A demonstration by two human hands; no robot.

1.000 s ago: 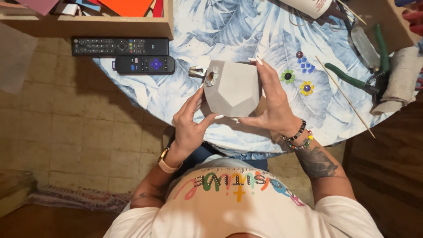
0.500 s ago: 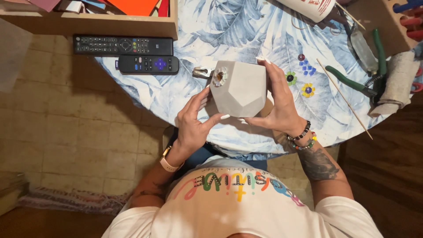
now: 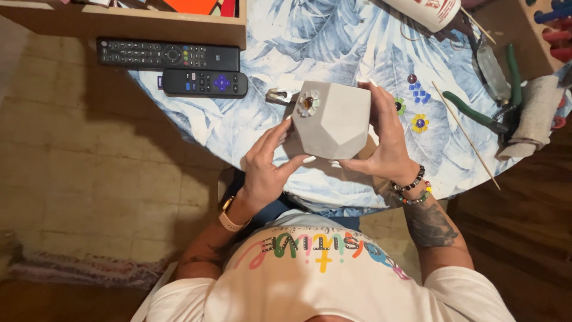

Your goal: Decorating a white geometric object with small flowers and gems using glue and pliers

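A faceted grey pot (image 3: 333, 122) was gripped between the left hand (image 3: 268, 170) and right hand (image 3: 387, 146), fingers closed on its sides, above the table (image 3: 310, 36).

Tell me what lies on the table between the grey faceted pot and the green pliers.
In the head view, two small bead flowers, some loose blue beads and a thin wooden stick lie between the grey faceted pot and the green pliers.
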